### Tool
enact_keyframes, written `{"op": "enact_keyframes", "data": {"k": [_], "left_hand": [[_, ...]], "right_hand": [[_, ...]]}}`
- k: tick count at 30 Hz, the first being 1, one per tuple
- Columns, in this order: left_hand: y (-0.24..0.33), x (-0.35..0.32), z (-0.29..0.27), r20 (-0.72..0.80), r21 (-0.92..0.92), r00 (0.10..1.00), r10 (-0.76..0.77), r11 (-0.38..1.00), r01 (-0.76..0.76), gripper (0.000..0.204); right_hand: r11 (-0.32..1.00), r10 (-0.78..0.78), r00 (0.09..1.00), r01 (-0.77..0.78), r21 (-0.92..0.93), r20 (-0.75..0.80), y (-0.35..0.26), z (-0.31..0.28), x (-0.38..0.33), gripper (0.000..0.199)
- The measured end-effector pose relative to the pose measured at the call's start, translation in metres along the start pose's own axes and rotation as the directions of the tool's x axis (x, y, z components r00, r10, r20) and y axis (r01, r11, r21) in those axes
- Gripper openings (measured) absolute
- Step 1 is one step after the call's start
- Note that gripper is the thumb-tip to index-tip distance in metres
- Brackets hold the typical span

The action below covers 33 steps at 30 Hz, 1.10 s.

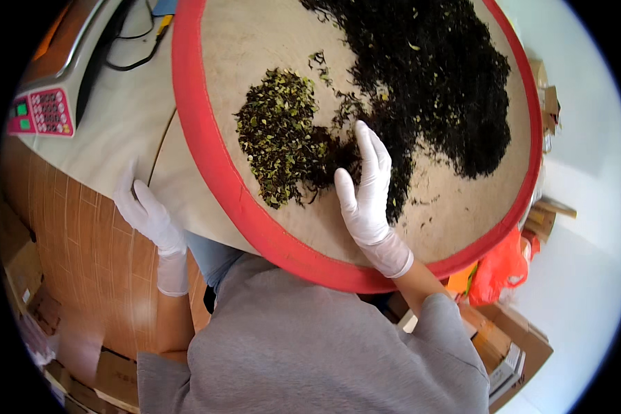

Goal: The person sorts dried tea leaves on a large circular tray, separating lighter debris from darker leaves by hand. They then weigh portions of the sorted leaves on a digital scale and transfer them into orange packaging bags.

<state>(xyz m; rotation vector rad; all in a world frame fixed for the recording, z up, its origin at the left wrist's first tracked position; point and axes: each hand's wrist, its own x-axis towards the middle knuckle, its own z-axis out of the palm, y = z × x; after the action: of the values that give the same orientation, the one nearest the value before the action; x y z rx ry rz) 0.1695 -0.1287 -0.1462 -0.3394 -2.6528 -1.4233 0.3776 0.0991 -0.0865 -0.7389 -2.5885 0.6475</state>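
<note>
Two heaps of dried leaves are seen on one round tray (214,172) with a red rim: a large black heap (448,83) and a smaller greenish heap (279,138). The gloved right hand (367,190) is laid flat and unclenched between them. The gloved left hand (148,214) is rested open on the pale table (124,117), holding nothing. One scale (55,76) and cardboard boxes (510,345) are visible.

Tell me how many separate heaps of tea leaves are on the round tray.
2: a greenish heap at the tray's left-centre, and a larger dark heap at upper right. The right hand rests where they meet.
</note>
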Motion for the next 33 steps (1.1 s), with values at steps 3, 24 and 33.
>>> {"op": "enact_keyframes", "data": {"k": [3, 24, 33], "left_hand": [[-0.005, 0.002, -0.003, 0.028, 0.062, 0.995, 0.092, 0.994, -0.094, 0.034], [-0.004, 0.124, -0.249, 0.481, -0.043, 0.855, -0.194, 0.969, 0.244, 0.033], [0.058, 0.161, -0.202, 0.603, -0.009, 0.784, -0.145, 0.982, 0.188, 0.033]], "right_hand": [[0.981, 0.195, 0.980, -0.196, -0.014, -0.044, -0.029, 0.011, -0.019, 0.073], [0.774, 0.633, 0.686, -0.544, 0.324, -0.359, -0.074, 0.064, 0.037, 0.026], [-0.699, 0.680, 0.416, 0.116, 0.706, 0.604, -0.056, 0.024, 0.023, 0.033]]}}
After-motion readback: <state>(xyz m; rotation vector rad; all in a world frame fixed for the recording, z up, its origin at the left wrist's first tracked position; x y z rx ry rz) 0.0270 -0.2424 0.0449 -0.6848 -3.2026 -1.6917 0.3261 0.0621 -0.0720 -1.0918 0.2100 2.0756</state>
